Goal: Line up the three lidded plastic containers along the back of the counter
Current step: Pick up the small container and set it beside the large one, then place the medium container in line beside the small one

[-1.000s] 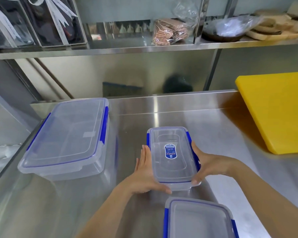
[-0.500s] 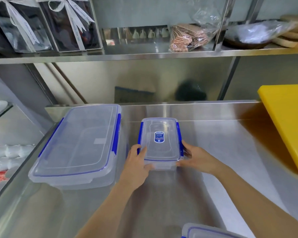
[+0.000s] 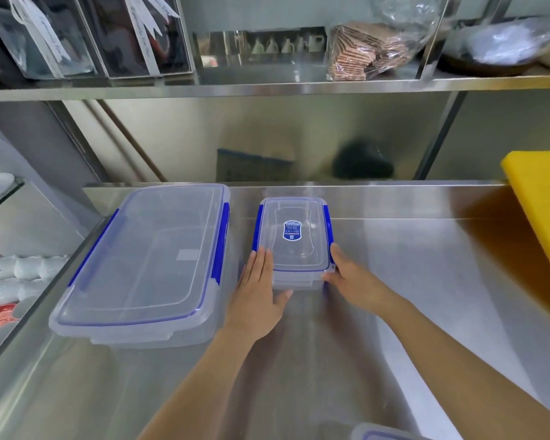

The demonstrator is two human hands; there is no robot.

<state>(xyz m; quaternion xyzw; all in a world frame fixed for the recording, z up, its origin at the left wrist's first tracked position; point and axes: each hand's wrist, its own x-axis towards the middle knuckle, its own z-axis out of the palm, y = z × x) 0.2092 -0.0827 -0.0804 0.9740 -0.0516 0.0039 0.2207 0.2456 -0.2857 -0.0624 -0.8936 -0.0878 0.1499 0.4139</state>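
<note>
One container (image 3: 294, 236) between two hands (image 3: 254, 300) (image 3: 356, 284)

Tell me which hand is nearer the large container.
Left. The left hand sits just right of the large container; the right hand is beyond the small container.

Large container (image 3: 140, 258) and small container (image 3: 294, 236) are clear with blue clips; cutting board (image 3: 543, 211), three o'clock, is yellow.

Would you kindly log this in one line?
left hand, right hand press small container | beside large container near back | third container: front edge
</note>
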